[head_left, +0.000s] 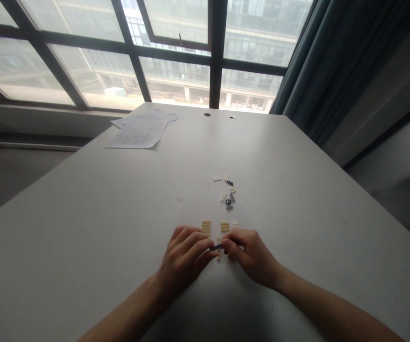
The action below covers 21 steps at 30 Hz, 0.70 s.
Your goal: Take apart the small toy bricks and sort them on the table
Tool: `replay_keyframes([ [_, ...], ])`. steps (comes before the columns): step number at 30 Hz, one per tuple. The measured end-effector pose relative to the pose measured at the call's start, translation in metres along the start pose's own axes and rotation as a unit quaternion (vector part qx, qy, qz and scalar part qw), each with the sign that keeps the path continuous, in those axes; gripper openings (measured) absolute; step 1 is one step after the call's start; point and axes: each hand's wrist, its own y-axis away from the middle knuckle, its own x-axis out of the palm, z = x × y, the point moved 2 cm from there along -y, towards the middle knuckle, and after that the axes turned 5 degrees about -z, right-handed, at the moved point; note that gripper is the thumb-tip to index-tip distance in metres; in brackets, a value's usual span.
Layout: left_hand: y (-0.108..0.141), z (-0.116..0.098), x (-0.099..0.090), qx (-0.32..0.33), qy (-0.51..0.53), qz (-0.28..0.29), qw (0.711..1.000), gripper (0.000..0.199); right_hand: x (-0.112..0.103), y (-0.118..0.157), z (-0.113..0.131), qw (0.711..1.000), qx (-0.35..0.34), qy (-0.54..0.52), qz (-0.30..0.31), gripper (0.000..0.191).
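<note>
Grip: grey piece pinched between left hand and right hand | Place: over yellow strip on desk, contact unclear | Done: no joining can be confirmed | Remaining: tan plates, white pieces, dark pieces left unheld, apparently loose

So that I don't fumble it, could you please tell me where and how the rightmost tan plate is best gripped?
Probably pinch the tan plate by its far and near edges, from above: it lies flat, studs up, and a small white piece sits close to its right edge. The right hand, at its near side, should move first.
</note>
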Motion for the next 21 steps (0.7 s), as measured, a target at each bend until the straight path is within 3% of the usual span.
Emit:
replay_keyframes([
  [10,-0.0019,-0.0028,-0.0028,0.015,-0.001,-0.007,1.0,0.01,0.002,0.002,-0.0029,0.995,0.042,-0.089,0.015,0.02],
  [15,0.0026,-0.001,-0.0027,0.025,0.011,-0.022,0.999,0.012,0.006,0.0035,-0.0048,0.976,0.087,-0.184,0.073,0.023],
  [21,0.0073,0.0007,-0.0017,0.038,0.01,-0.02,0.999,0.022,0.0068,0.0048,-0.0008,0.986,0.066,-0.132,0.075,0.027],
])
